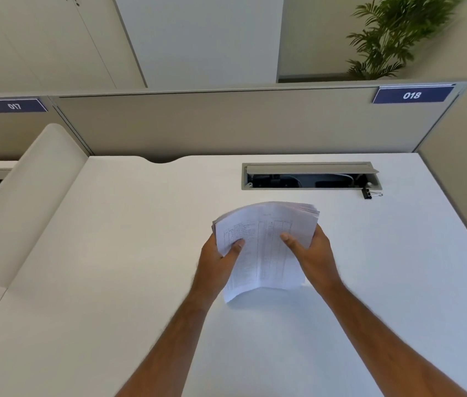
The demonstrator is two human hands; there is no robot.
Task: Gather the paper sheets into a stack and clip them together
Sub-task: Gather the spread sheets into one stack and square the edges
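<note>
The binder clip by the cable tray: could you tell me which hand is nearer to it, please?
Right. The right hand grips the paper stack below-left of the binder clip; the left hand holds the stack's far side, farther away.

Thick stack of white printed paper sheets, approx. gathered, is held up off the white desk w/ its near short edge hanging lowest, just above the surface. Faint table grid and text lines are seen on the top sheet. Stack is bowed across its width; far edges are fanned, not squared. Small black metal binder clip w/ silver wire handles is left lying on the desk, well apart at far right, unattached to the sheets.
</note>
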